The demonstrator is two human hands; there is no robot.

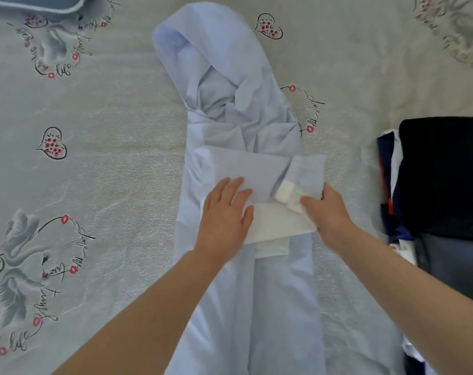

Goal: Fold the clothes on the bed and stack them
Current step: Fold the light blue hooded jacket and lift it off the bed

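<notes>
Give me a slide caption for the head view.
Left hand presses flat on a pale blue hoodie on the bed while the right hand grips its folded sleeve.

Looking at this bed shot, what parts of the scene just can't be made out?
- Head view: the hoodie hem runs off the bottom edge.
- The right hand has its fingertips tucked in the white cuff, so the grip is unclear.
- Fabric under the flat left hand is covered.
- The dark stack is cut by the right edge; its lower garments are hidden.
- The blue cushion is cropped at the top edge.
</notes>
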